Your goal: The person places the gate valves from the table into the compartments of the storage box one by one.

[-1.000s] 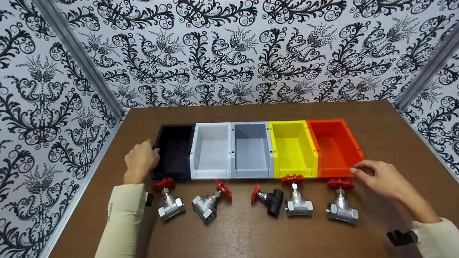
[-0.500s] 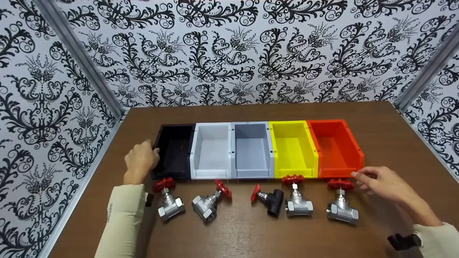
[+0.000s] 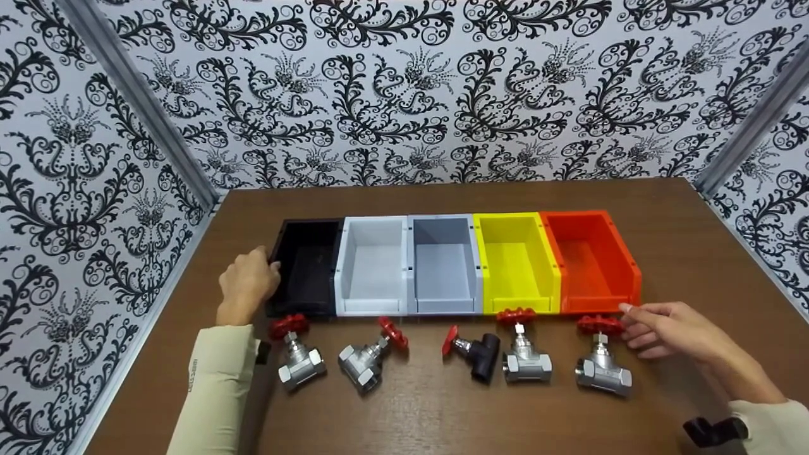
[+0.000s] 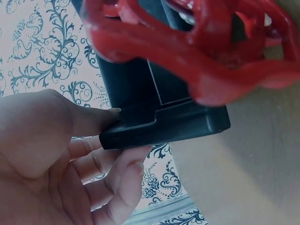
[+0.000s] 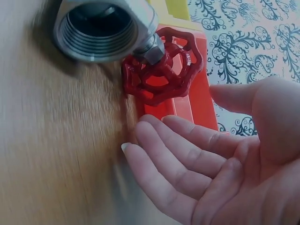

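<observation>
In the head view my left hand is at the left side of the black bin. The left wrist view shows its thumb on the bin's wall and the other fingers curled around the outside, pinching the edge. My right hand is beside the front right corner of the orange-red bin, thumb at the corner. Its other fingers are loosely extended and hold nothing. Nearest to them lies a metal valve with a red handwheel. Another red-wheeled valve lies before the black bin.
White, grey and yellow bins stand joined in the row's middle. Before them lie a metal valve, a black-bodied valve and another metal valve. Patterned walls enclose the brown table.
My right hand has shifted slightly towards me, and its fingers have spread from a pinch-like pose at the orange-red bin's corner. My left hand, the bins and valves have stayed put.
</observation>
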{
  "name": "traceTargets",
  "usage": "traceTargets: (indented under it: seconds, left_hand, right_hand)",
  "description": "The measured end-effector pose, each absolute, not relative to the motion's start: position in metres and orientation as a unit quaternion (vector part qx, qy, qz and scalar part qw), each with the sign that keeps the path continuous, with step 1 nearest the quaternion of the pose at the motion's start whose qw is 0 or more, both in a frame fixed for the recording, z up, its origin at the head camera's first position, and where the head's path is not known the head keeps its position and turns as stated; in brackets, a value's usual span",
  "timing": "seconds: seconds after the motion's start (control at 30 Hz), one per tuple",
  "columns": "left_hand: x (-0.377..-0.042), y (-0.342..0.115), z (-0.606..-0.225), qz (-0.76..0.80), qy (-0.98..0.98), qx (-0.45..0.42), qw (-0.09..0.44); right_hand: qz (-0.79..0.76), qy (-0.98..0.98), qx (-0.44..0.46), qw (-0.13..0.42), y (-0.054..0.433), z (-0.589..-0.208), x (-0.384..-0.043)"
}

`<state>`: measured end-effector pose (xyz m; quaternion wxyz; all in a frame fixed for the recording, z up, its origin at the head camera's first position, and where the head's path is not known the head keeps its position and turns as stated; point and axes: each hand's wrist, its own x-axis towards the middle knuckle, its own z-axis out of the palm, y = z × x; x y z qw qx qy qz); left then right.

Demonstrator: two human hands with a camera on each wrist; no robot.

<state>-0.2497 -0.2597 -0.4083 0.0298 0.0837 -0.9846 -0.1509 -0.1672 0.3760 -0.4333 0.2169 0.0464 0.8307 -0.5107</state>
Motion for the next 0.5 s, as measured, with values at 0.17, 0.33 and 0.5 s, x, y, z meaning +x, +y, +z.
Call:
traceTargets:
  seconds: [0.17, 0.33, 0.5]
  left_hand:
    - [-0.2504, -0.2600, -0.4088, -0.151, -0.984, 0.086, 0.025]
    - [-0.2504, -0.2602, -0.4084, -0.150, -0.985, 0.086, 0.023]
    - [-0.2499, -0.2603, -0.4088, -0.147, -0.985, 0.083, 0.031]
  right_hand:
    - [-0.535, 0.804, 0.057, 0.254, 0.3817, -0.4363, -0.1663]
    - [-0.545, 0.789, 0.065, 0.274, 0.3843, -0.4391, -0.1633]
    - [-0.553, 0.779, 0.067, 0.289, 0.3834, -0.4399, -0.1609]
